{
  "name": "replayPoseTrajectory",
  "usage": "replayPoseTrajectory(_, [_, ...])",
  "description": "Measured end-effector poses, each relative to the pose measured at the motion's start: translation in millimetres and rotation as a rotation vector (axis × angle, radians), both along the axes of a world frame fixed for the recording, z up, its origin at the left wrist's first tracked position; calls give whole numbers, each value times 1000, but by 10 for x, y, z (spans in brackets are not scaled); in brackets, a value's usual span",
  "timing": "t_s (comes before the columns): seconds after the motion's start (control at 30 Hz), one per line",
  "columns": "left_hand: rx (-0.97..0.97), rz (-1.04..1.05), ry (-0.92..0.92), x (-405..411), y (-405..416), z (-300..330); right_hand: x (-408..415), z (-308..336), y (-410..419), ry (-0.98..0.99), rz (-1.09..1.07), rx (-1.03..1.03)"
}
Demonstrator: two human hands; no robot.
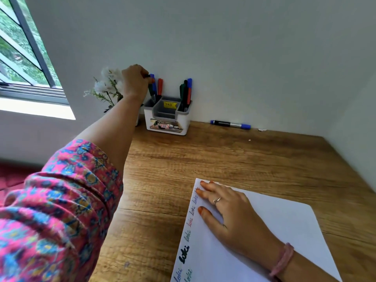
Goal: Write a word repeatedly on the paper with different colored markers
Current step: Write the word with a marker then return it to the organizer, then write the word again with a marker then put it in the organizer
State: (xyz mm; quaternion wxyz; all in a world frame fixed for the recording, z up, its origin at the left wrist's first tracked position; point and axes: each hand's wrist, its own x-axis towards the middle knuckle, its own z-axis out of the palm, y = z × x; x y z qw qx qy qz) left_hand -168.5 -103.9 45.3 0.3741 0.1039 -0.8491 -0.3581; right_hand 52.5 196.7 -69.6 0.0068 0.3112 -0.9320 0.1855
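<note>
A white sheet of paper (284, 231) lies on the wooden table at the lower right, with the word "loki" written repeatedly along its left edge in several colours. My right hand (232, 216) rests flat on the paper, fingers spread, holding nothing. My left hand (134, 82) reaches to the far wall and is closed on the top of a dark green marker (151, 92) standing in the left compartment of a white and grey marker holder (166, 121). Blue and red markers stand beside it; more markers (186, 92) fill the right compartment.
A blue-capped marker (231, 124) lies on the table against the wall, right of the holder. White flowers (107, 82) stand left of the holder, behind my left wrist. A window is at the upper left. The wooden table (223, 159) ends at the walls behind and right.
</note>
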Motion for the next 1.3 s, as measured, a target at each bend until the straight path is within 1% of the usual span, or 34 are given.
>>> replayPoseTrajectory(0.17, [-49,-21,-22,-40,29,-77,-3,-4,5,-2,3,17])
replayPoseTrajectory(0.33, [-206,-24,-113,-25,100,-102,-2,6,4,-15,2,15])
replayPoseTrajectory(0.4, [-229,-16,-89,-25,117,-97,-4,10,0,-18,3,8])
replayPoseTrajectory(0.57, [-161,-70,25,-5,107,-67,-2,23,-1,-14,5,13])
replayPoseTrajectory(0.7, [-265,-113,140,59,302,1,0,19,0,-14,5,7])
replayPoseTrajectory(0.87, [-418,-255,161,148,837,-66,12,14,2,-12,4,-11])
replayPoseTrajectory(1.0, [-571,-400,117,131,1262,-276,26,30,-2,-10,13,-37])
replayPoseTrajectory(1.07, [-638,-444,60,63,1434,-401,33,50,1,-10,21,-49])
replayPoseTrajectory(1.2, [-651,-439,-135,-92,1657,-619,45,79,4,3,36,-77])
replayPoseTrajectory(1.3, [-705,-408,-280,-206,1760,-765,38,76,0,25,45,-86])
